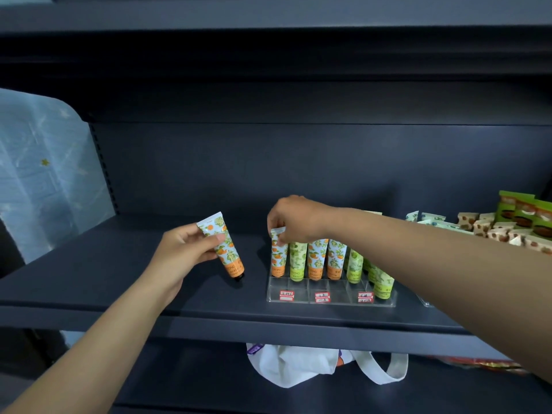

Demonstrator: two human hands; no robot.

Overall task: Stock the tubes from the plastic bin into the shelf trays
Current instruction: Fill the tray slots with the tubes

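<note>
We are in the middle of stocking. Our right hand (294,219), reaching in from the right of the frame, pinches the crimped top of an orange-print tube (279,254) that stands cap-down in the leftmost slot of the clear tray (330,297) at centre frame. We judge this to be the seating step: the tube looks nearly upright and level with its neighbours, but whether its cap has reached the bottom of the slot we cannot tell.

Our left hand (186,249), left of centre, grips a second orange tube (223,245) between thumb and fingers, tilted with its dark cap down and just off the dark shelf (119,282), a little to the left of the tray.

The tray already holds a row of orange and green tubes (298,259), with more green ones toward its right end; its front row of compartments, behind the red price labels (286,295), looks unfilled. The plastic bin is not in view.

Next, as we see it, the right hand lets go once its tube stands steady, then takes the waiting tube or makes way for the left. That tube needs turning upright, cap down, and lowering into a free slot without knocking the standing ones.

Snack packets (490,227) lie at the right edge, and a white bag (295,366) sits on the shelf below.
</note>
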